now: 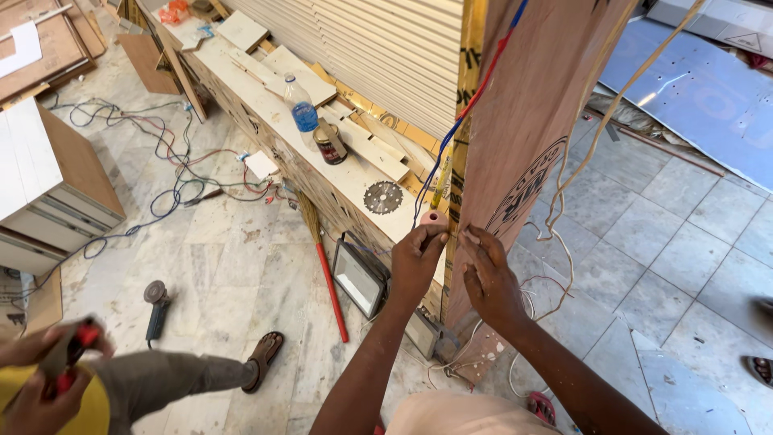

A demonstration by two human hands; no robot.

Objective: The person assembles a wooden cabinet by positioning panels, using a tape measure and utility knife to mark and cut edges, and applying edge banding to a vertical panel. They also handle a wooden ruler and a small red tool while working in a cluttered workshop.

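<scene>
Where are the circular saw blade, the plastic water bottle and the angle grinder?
Circular saw blade [383, 196], head view, on the blade's flat middle, lying on the bench.
Plastic water bottle [303, 113], head view, on its blue label.
Angle grinder [156, 308], head view, on its body, lying on the floor.

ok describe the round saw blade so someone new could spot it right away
Find the long pale plywood bench running along the ribbed white wall. Toward its near end, past the clear plastic bottle and dark jar, the grey toothed circular saw blade lies flat, the only round toothed metal disc there.
</scene>
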